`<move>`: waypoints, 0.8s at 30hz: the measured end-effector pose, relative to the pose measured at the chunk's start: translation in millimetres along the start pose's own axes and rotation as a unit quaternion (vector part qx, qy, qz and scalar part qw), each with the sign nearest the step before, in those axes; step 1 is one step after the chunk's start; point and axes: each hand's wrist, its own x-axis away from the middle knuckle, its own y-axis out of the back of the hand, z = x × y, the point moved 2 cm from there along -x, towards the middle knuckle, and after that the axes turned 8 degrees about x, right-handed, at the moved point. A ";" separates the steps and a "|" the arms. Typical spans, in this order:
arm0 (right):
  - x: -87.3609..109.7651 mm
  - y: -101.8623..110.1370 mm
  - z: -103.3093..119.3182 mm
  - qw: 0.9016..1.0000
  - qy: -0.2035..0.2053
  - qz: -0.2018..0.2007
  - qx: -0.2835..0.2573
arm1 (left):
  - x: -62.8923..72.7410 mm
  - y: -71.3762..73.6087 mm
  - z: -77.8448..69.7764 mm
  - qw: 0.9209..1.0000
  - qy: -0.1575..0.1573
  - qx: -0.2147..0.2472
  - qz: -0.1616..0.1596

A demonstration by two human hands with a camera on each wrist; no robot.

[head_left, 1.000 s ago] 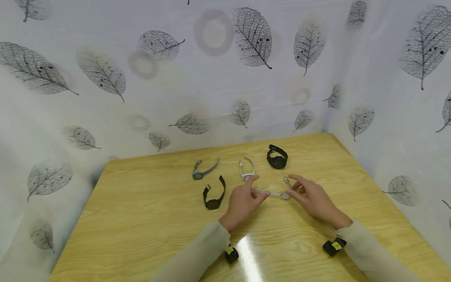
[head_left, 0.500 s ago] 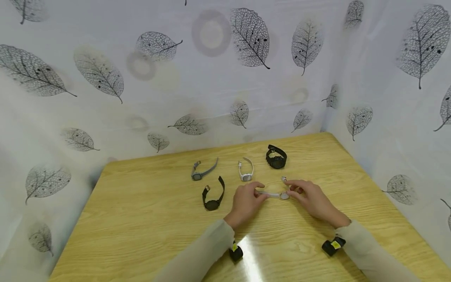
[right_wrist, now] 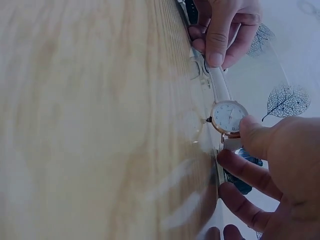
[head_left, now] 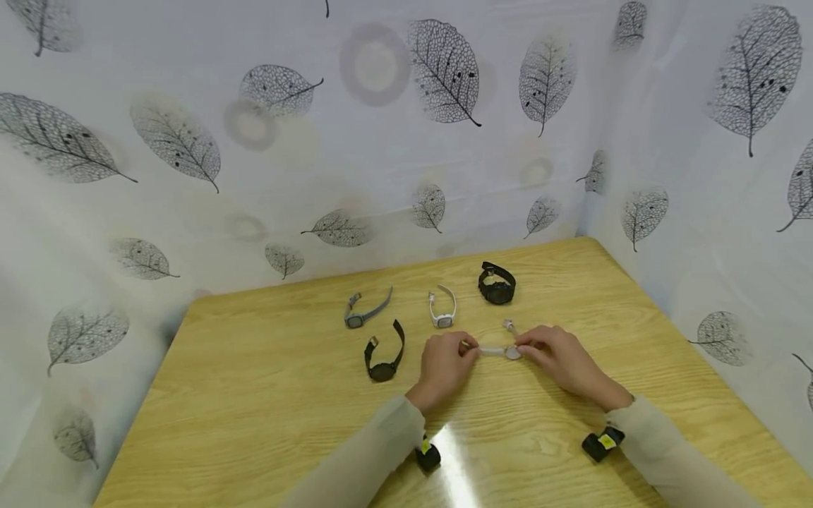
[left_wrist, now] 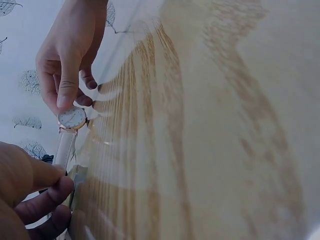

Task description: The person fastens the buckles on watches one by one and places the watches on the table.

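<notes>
A white-strapped wristwatch (head_left: 512, 352) with a round white dial and gold-toned rim is held between both hands near the table's middle right. My left hand (head_left: 446, 365) pinches one end of its strap (left_wrist: 64, 150) between thumb and fingers. At the other side my right hand (head_left: 564, 358) grips the watch by the case, its thumb on the dial's edge (right_wrist: 230, 117) and a finger under the strap. The buckle end (head_left: 509, 324) sticks out beyond the right fingertips. Just behind the left hand lies a small white watch (head_left: 443, 319).
On the wooden table (head_left: 267, 395) lie a grey watch (head_left: 356, 320), a black watch (head_left: 382, 371) with an open strap, and a chunky black watch (head_left: 498, 291) at the back. A leaf-patterned white curtain (head_left: 381, 155) hangs behind and along both sides.
My left hand has moved slightly right, and its spread thumb and fingers have closed on the white strap. The right fingers have drawn together on the watch case.
</notes>
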 end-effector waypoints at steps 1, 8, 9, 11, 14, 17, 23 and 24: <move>-0.2 0.1 0.5 1.000 0.001 -0.003 -0.001 | -0.1 0.1 0.2 1.000 -0.001 0.000 0.000; -1.6 2.8 4.9 1.000 -0.005 -0.019 -0.017 | 0.0 1.5 3.6 0.999 -0.024 0.032 -0.018; -2.0 3.6 5.7 1.000 -0.004 -0.024 -0.013 | 0.0 2.0 3.7 0.999 -0.033 0.037 -0.022; -2.8 5.5 7.5 0.999 0.000 -0.037 -0.004 | 0.2 3.6 3.4 0.997 -0.053 0.043 -0.032; -3.6 9.5 10.8 0.998 0.013 -0.065 0.007 | 1.2 6.4 2.8 0.994 -0.081 0.060 -0.046; -4.3 13.9 13.2 0.995 0.022 -0.095 0.011 | 3.5 9.3 2.2 0.991 -0.098 0.085 -0.046; -7.3 22.0 16.0 0.993 0.012 -0.119 -0.001 | 6.7 13.0 0.3 0.987 -0.127 0.101 -0.015; -7.9 23.2 16.7 0.993 0.010 -0.119 -0.006 | 6.7 13.0 0.0 0.987 -0.130 0.096 -0.008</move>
